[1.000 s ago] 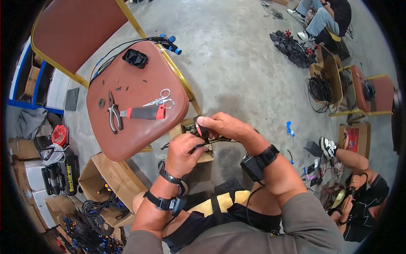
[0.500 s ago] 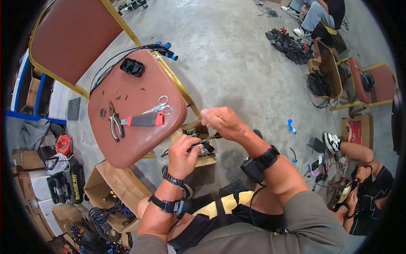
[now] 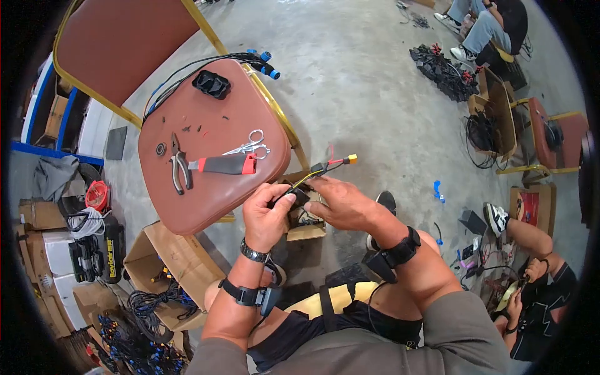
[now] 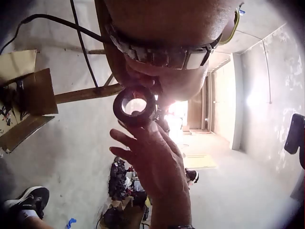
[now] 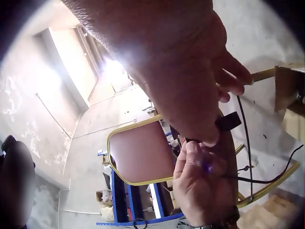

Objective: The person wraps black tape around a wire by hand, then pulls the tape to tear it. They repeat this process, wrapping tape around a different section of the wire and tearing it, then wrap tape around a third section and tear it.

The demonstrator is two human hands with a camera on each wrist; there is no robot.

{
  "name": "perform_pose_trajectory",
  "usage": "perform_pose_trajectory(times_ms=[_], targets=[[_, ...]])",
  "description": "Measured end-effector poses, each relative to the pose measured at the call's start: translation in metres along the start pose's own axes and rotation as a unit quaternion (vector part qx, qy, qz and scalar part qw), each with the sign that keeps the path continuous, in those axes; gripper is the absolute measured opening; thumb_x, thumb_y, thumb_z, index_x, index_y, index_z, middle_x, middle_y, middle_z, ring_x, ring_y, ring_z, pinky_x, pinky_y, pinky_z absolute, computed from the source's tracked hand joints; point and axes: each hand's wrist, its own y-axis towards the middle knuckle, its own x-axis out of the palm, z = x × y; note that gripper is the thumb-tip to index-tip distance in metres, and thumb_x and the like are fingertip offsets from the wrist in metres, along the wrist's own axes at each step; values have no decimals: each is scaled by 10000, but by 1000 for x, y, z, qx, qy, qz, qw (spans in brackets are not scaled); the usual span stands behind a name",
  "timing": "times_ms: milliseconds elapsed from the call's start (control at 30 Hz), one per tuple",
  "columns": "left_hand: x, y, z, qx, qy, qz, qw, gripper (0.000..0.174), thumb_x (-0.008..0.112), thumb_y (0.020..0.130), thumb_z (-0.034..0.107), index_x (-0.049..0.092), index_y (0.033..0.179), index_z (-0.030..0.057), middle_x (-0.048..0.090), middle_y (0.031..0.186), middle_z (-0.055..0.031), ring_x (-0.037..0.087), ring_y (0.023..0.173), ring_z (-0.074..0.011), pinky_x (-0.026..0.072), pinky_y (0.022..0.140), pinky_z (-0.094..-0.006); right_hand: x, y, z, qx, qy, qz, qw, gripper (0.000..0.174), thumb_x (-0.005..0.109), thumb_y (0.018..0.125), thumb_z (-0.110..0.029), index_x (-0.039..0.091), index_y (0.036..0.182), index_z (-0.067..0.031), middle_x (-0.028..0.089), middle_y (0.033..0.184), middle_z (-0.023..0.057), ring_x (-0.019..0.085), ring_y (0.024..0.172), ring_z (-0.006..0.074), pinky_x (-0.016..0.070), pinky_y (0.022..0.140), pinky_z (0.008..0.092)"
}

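My left hand (image 3: 265,215) pinches a dark cable and a small black part (image 3: 300,197) between thumb and fingers. Beside it is my right hand (image 3: 350,205), fingers extended and thumb near the part. Past the right fingertips sticks out a wire bundle with a yellow connector (image 3: 353,159) and a red lead. In the left wrist view a black ring-like end (image 4: 135,106) faces the camera, with the right hand (image 4: 159,164) under it, two fingers spread. A black block (image 5: 229,121) shows above the left hand (image 5: 200,183) in the right wrist view.
The chair seat (image 3: 187,137) holds pliers (image 3: 179,164), a red-black handled tool (image 3: 224,164), scissors (image 3: 250,145) and a black housing (image 3: 211,84). Below it stands a cardboard box (image 3: 178,256) with cables. Two people sit at right.
My right hand has come back down from its raised, separate place to the left hand. The wire bundle with the yellow connector now shows above the hands. The head view has shifted slightly.
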Motion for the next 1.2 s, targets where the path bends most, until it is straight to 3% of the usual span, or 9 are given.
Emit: perform_pose_trajectory(times_ms=[133, 200, 233, 300, 400, 633, 800, 1000, 1200], targets=[[-4, 0, -10, -58, -115, -31, 991, 161, 713, 857, 5, 707, 1016, -21, 608, 776, 6, 538, 668, -57, 434, 606, -205, -3, 8, 6, -45, 68, -2, 997, 694, 638, 909, -345, 393, 1478, -32, 598, 1248, 258, 576, 1179, 422, 452, 1010, 472], [-7, 0, -6, -84, -156, -50, 983, 164, 710, 868, 16, 694, 1028, -20, 620, 768, 1, 539, 638, -59, 438, 588, -203, -6, 12, 6, -35, 137, -43, 989, 757, 675, 908, -290, 325, 1526, -27, 613, 1272, 198, 612, 1160, 313, 468, 995, 417], [-9, 1, -2, -110, -197, -67, 972, 169, 707, 879, 27, 682, 1039, -18, 631, 759, -4, 539, 609, -61, 443, 570, -201, -7, 13, 5, -35, 137, -43, 989, 757, 675, 908, -290, 325, 1526, -27, 613, 1272, 198, 612, 1160, 313, 468, 995, 417], [-8, -2, 3, -127, -216, -74, 965, 167, 704, 885, 38, 676, 1039, -18, 640, 761, -6, 546, 605, -65, 448, 569, -204, -9, 16, 2, 18, 376, -90, 922, 733, 705, 886, -185, 363, 1516, -33, 638, 1213, 121, 606, 1080, 197, 476, 956, 351], [-11, -2, 0, -141, -232, -90, 958, 163, 691, 891, 48, 666, 1037, -19, 646, 761, -8, 548, 597, -70, 445, 561, -208, -11, 20, 5, 48, 387, -136, 910, 719, 717, 860, -103, 400, 1501, -33, 648, 1107, 58, 576, 989, 133, 470, 920, 305], [-13, 1, -3, -138, -243, -72, 957, 215, 633, 876, 24, 673, 1078, -36, 648, 769, -41, 540, 592, -101, 424, 558, -222, -18, 21, -6, 68, 328, -117, 935, 603, 700, 868, -231, 527, 1400, -8, 669, 952, 54, 594, 889, 133, 490, 834, 318], [-11, 2, -6, -137, -292, -66, 944, 236, 612, 880, 7, 676, 1101, -45, 656, 781, -71, 570, 620, -143, 454, 592, -256, -17, 23, -2, 92, 280, -116, 948, 450, 700, 826, -304, 667, 1135, 22, 664, 898, 92, 601, 862, 166, 487, 809, 327], [-6, 3, -9, -114, -287, -44, 950, 234, 618, 883, -29, 677, 1110, -36, 668, 802, -71, 608, 659, -150, 488, 620, -274, -13, 21, 0, 45, 347, -91, 932, 392, 683, 867, -264, 649, 1134, 21, 660, 919, 75, 584, 845, 151, 483, 782, 315], [-3, 3, -10, -112, -254, -4, 961, 255, 641, 881, -49, 674, 1133, -28, 681, 842, -59, 629, 706, -127, 512, 648, -258, -18, 17, -8, 79, 374, -109, 917, 363, 671, 891, -240, 651, 1146, 18, 662, 958, 41, 584, 874, 104, 489, 777, 290]])
